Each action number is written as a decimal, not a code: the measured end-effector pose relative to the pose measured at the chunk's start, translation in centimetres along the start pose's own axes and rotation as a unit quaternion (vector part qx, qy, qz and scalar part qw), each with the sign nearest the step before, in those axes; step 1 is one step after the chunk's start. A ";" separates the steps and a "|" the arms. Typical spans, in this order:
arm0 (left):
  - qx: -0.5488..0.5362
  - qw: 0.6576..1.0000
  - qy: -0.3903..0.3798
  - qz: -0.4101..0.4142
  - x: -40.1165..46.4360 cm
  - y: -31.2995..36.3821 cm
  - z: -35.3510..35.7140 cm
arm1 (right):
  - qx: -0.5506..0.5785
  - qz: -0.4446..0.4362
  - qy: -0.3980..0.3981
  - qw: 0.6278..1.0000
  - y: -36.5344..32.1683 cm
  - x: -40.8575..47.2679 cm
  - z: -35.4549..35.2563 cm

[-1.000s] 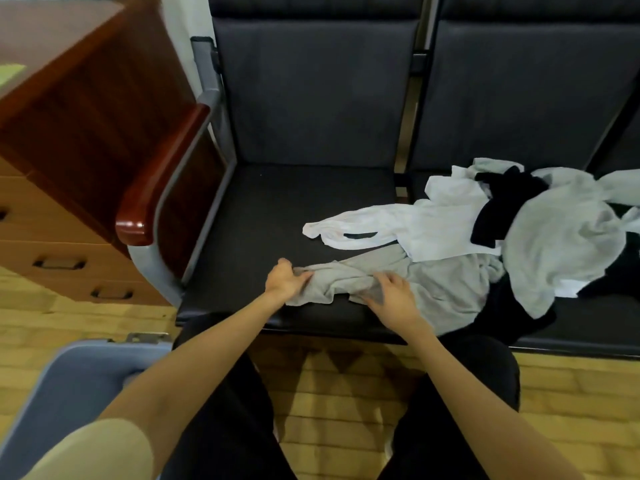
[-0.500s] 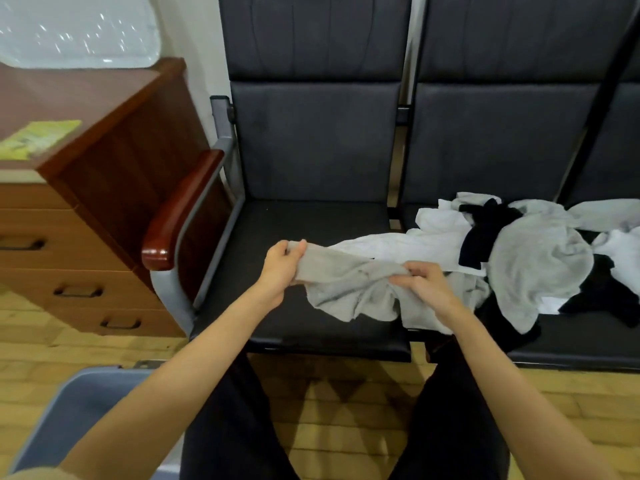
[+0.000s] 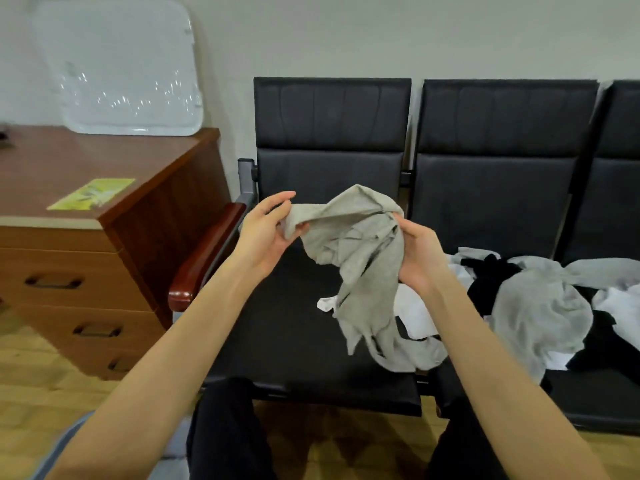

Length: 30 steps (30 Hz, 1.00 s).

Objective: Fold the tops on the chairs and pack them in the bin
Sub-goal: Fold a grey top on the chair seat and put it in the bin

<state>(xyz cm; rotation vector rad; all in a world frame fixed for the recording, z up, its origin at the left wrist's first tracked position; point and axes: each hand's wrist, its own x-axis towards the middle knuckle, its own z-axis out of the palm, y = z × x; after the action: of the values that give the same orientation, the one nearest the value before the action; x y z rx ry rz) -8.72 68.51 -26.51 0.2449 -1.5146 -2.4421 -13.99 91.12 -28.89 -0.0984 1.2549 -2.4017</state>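
The fingers of the left hand are pinching one edge of the grey top, while the right hand is gripping its bunched middle. A second ago it was lying on the left chair seat; now it is hanging crumpled above that seat, ready for opening out. The pile of tops is waiting right of the seat, unfolded.

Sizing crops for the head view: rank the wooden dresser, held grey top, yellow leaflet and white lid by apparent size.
1. wooden dresser
2. white lid
3. grey top, bunched and nearer the camera, so its place against the lid is unsure
4. yellow leaflet
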 end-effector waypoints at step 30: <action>0.474 0.865 -0.025 -0.163 0.0 -18.2 -8.9 | -0.779 0.164 0.013 0.606 18.3 1.5 -21.5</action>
<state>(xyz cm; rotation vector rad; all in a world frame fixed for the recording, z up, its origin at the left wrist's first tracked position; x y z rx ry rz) -8.64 68.63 -46.79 0.6559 -2.7737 -1.6622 -14.64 97.84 -56.35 -0.2796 2.6197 -0.3767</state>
